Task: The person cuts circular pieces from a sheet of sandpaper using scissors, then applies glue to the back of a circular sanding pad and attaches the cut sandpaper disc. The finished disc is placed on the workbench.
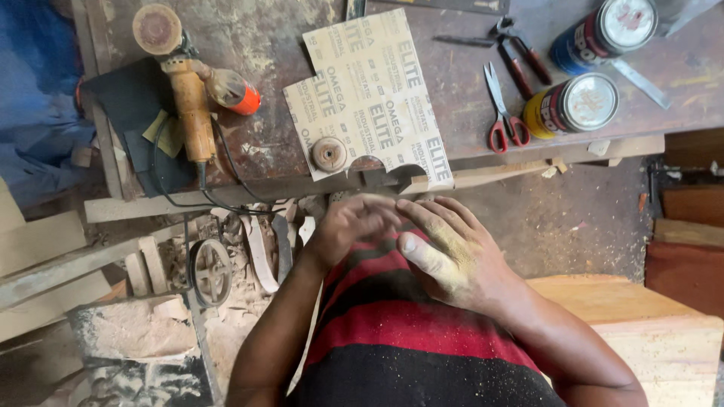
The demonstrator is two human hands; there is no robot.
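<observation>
My left hand (353, 226) and my right hand (452, 256) meet in front of my red and black striped shirt (392, 324), just below the workbench edge. The left hand is blurred, with its fingers curved toward the right hand's fingertips. My right hand lies flat with its fingers stretched out and yellow dust on its back. Nothing shows in either hand. Nearest on the bench is a cut sheet of sandpaper (369, 90), lying back side up, with a small round wooden disc (329, 154) on it.
On the worn workbench (271, 38) lie a dusty yellow angle grinder (190, 105), red-handled scissors (501, 113), pliers (520, 56) and two cans (577, 104) (611, 30). A pulley wheel (211, 271) and wood scraps sit lower left. A pale plank (648, 324) lies lower right.
</observation>
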